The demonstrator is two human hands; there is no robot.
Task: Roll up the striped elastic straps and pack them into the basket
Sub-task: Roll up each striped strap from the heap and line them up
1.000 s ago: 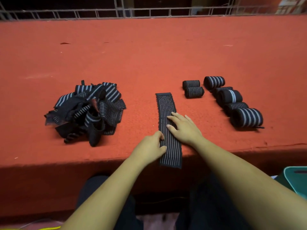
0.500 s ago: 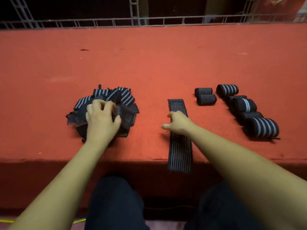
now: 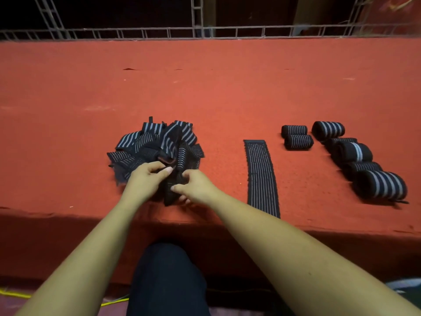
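Fingers of left hand [image 3: 145,179] and right hand [image 3: 196,187] pinch one dark strap at the tangled pile's [image 3: 157,147] six o'clock edge, its length running toward twelve, left hand marginally farther in, flat strap [image 3: 262,174] lying at three o'clock.

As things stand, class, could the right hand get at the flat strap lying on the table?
Probably yes. The right hand is busy in the strap pile, but the flat strap lies just to its right with only bare red table between.
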